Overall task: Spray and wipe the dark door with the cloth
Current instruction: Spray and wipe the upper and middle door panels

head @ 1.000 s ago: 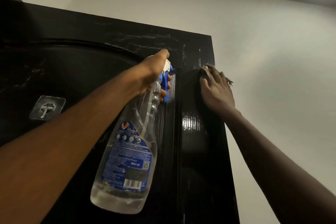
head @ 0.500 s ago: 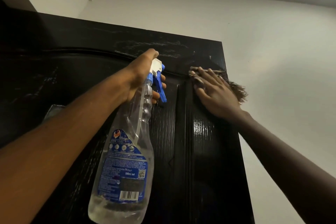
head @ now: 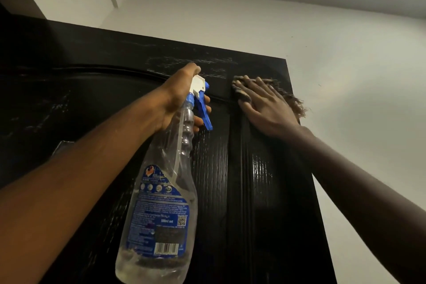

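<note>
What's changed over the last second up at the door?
The right hand slid the cloth left and slightly up across the dark door, toward the spray bottle; more of the cloth's frayed edge now sticks out past the door's edge. Unchanged: the left hand grips the bottle's neck; the right hand presses flat.

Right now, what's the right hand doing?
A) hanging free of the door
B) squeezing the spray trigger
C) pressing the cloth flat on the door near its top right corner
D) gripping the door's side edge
C: the right hand lies with straight fingers on the cloth, flat against the door. It is the left hand that grips the spray bottle.
</note>
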